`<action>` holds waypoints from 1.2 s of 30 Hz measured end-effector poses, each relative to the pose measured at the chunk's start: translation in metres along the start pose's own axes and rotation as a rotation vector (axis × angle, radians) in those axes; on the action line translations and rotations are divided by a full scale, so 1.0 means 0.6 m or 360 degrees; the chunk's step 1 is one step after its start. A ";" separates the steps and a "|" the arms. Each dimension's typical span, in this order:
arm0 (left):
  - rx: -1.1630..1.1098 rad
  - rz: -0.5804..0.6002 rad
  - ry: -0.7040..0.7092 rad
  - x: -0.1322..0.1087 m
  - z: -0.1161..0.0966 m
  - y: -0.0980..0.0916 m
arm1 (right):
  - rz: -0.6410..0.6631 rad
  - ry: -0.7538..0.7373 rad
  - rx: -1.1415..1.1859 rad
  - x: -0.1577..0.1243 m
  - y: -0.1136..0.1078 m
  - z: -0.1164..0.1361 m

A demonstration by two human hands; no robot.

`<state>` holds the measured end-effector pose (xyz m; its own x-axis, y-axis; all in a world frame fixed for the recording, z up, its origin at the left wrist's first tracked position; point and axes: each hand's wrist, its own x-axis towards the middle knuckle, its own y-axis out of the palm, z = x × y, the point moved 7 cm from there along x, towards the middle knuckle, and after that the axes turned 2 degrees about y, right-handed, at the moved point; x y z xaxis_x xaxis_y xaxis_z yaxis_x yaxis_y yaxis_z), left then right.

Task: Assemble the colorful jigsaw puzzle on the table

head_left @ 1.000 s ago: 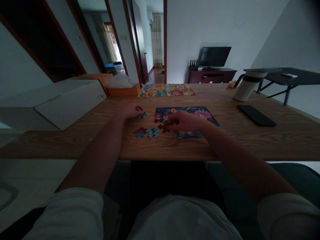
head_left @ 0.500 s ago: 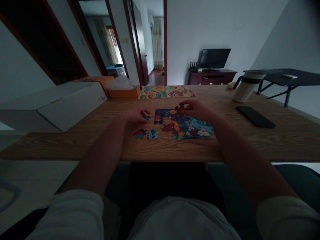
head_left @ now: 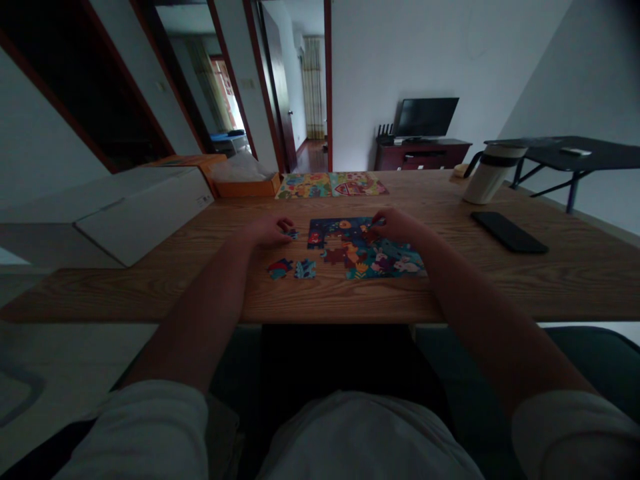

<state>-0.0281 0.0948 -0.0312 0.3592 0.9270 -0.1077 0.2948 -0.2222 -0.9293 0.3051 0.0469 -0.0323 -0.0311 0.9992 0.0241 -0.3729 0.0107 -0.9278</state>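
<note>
Left hand (head_left: 273,231) left of frame centre: curled loosely with fingertips low over 1 small blue piece (head_left: 294,234), probably to steady it; pinched or just touched, can't tell. Right hand (head_left: 393,224) right of frame centre, over upper part of puzzle (head_left: 395,263): fingertips close together, can't tell whether gripping anything; likely angled in from the right to leave the left side visible. Lying flat lower left of puzzle: red-and-blue piece (head_left: 280,268) and leafy piece (head_left: 305,269), apart on wooden surface (head_left: 340,300), probably for short reach and readable outlines.
</note>
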 end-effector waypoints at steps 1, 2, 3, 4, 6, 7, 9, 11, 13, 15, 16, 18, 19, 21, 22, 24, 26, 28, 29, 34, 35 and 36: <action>0.0004 -0.0004 0.0007 -0.001 -0.003 -0.001 | 0.0014 0.0002 -0.0028 0.001 0.002 -0.003; 0.0012 -0.0011 0.0014 -0.002 -0.006 -0.001 | 0.0030 0.0002 -0.0047 0.002 0.004 -0.004; 0.0024 -0.0021 0.0021 -0.003 -0.010 -0.002 | 0.0048 0.0002 -0.0058 0.003 0.006 -0.005; 0.0037 -0.0033 0.0022 -0.005 -0.014 -0.002 | 0.0066 0.0006 -0.0066 0.003 0.009 -0.006; 0.0071 -0.0078 0.0023 -0.006 -0.022 -0.005 | 0.0085 0.0017 -0.0084 0.003 0.012 -0.007; 0.0093 -0.0114 0.0024 -0.006 -0.025 -0.007 | 0.0084 0.0017 -0.0094 0.002 0.013 -0.007; 0.0152 -0.0234 0.0015 -0.005 -0.030 -0.016 | 0.0078 0.0014 -0.0109 0.002 0.013 -0.006; 0.0211 -0.0373 0.0007 -0.005 -0.035 -0.026 | 0.0081 0.0006 -0.0113 0.001 0.014 -0.005; 0.0246 -0.0469 0.0017 -0.008 -0.045 -0.031 | 0.0101 0.0002 -0.0117 0.001 0.015 -0.005; 0.0216 -0.0503 0.0106 -0.013 -0.066 -0.026 | 0.0128 0.0011 -0.0124 0.001 0.016 -0.005; 0.0172 -0.0509 0.0193 -0.016 -0.081 -0.020 | 0.0137 0.0017 -0.0128 0.001 0.016 -0.004; 0.0053 -0.0504 0.0422 -0.021 -0.118 -0.004 | 0.0139 0.0024 -0.0133 0.001 0.015 -0.002; -0.0004 -0.0489 0.0552 -0.023 -0.137 0.006 | 0.0138 0.0021 -0.0131 0.001 0.015 -0.001; -0.0056 -0.0428 0.0765 -0.024 -0.167 0.028 | 0.0136 0.0012 -0.0129 0.001 0.015 0.001; -0.0045 -0.0382 0.0833 -0.023 -0.176 0.039 | 0.0136 0.0011 -0.0128 0.001 0.015 0.002; 0.0033 -0.0263 0.0902 -0.021 -0.184 0.061 | 0.0143 0.0018 -0.0129 0.002 0.015 0.002; 0.0137 -0.0160 0.0881 -0.018 -0.180 0.076 | 0.0142 0.0017 -0.0137 0.002 0.015 0.002; 0.0196 -0.0076 0.0819 -0.018 -0.172 0.082 | 0.0142 -0.0018 -0.0140 0.003 0.015 0.004; 0.0199 -0.0064 0.0785 -0.019 -0.170 0.078 | 0.0144 -0.0042 -0.0140 0.003 0.015 0.006; 0.0159 -0.0213 0.0579 -0.046 -0.165 0.020 | 0.0306 -0.0136 -0.0022 -0.017 0.024 0.029; 0.0168 -0.0164 0.0526 -0.055 -0.163 0.013 | 0.0371 -0.0177 0.0025 -0.025 0.028 0.040; 0.0186 -0.0071 0.0489 -0.066 -0.160 0.012 | 0.0434 -0.0223 0.0069 -0.035 0.031 0.053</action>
<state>0.0447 0.0273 0.0001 0.6038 0.7966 0.0290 0.2190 -0.1308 -0.9669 0.2693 0.0246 -0.0384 -0.2619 0.9500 -0.1699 -0.3725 -0.2619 -0.8903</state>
